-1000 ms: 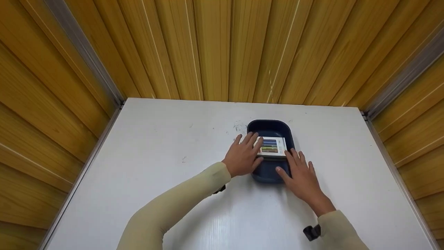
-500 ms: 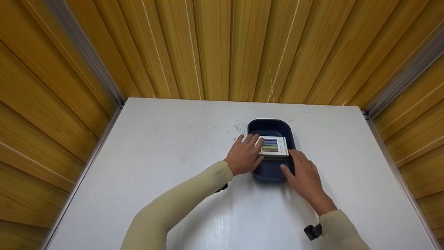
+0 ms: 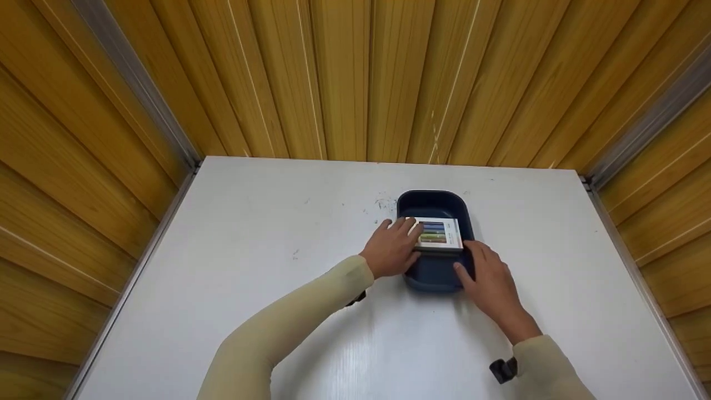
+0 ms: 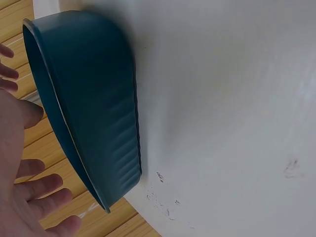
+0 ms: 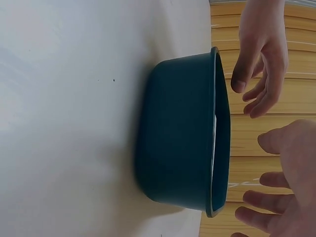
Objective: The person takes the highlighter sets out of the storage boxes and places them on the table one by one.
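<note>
In the head view a dark blue plastic bin [image 3: 435,272] stands on the white table. A white box [image 3: 452,236] with a window showing several coloured sticks lies flat inside it. My left hand [image 3: 390,248] is over the bin's left rim, its fingers spread above the box's left end. At the right rim is my right hand [image 3: 491,280], fingers extended beside the box's right end. The left wrist view shows the left fingers [image 4: 47,190] relaxed above the rim. In the right wrist view the right fingers [image 5: 266,200] are loosely bent, holding nothing. The bin wall hides the box there.
The white table [image 3: 266,222] has dark scuff marks left of the bin. Yellow wood-look panels [image 3: 344,78] wall the back and sides. Metal posts [image 3: 139,83] stand at the corners. A black wrist device [image 3: 504,370] sits at the right sleeve.
My right hand has shifted slightly right, away from the box's end, and its fingers have drawn closer together. The left hand has moved only a little. The box stays in the bin.
</note>
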Available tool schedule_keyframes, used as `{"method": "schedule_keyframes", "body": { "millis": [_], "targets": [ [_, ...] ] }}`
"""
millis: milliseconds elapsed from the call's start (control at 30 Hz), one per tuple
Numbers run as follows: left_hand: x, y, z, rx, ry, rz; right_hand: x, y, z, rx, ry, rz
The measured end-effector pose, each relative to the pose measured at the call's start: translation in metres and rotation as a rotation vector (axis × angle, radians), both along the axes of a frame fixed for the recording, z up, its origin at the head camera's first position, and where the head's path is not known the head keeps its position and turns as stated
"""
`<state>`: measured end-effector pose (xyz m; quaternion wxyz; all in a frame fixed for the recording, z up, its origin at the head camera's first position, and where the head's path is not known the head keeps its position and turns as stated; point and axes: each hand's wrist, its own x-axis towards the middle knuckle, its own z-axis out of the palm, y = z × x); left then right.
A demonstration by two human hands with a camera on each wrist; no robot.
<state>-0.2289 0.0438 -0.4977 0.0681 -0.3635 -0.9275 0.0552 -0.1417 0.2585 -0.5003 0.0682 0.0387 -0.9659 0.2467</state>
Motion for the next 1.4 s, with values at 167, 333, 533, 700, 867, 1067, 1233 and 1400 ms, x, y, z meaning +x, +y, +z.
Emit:
{"method": "schedule_keyframes", "body": {
  "millis": [167,333,533,700,867,1067,1233,1400],
  "targets": [
    [-0.003,0.000,-0.001,0.041,-0.011,0.000,-0.001,0.002,0.000,-0.043,-0.019,-0.020],
    [-0.005,0.000,-0.003,0.050,-0.009,-0.006,-0.001,0.002,0.003,-0.044,-0.019,-0.025],
    [-0.007,0.002,-0.005,0.062,-0.025,0.001,-0.002,0.003,0.003,-0.038,-0.012,-0.026],
    [-0.008,0.005,-0.006,0.044,-0.029,0.002,-0.002,0.004,0.000,-0.040,-0.002,-0.028],
    [-0.009,0.006,-0.007,0.030,-0.026,0.001,-0.002,0.007,-0.001,-0.039,0.025,-0.032],
    [-0.012,0.005,-0.009,0.030,-0.031,-0.002,-0.001,0.008,-0.002,-0.032,0.023,-0.037],
    [-0.015,0.004,-0.011,0.031,-0.039,-0.003,-0.003,0.009,-0.001,-0.023,0.001,-0.048],
    [-0.015,0.005,-0.011,0.041,-0.042,-0.007,-0.002,0.008,-0.001,-0.003,-0.004,-0.078]
  ]
}}
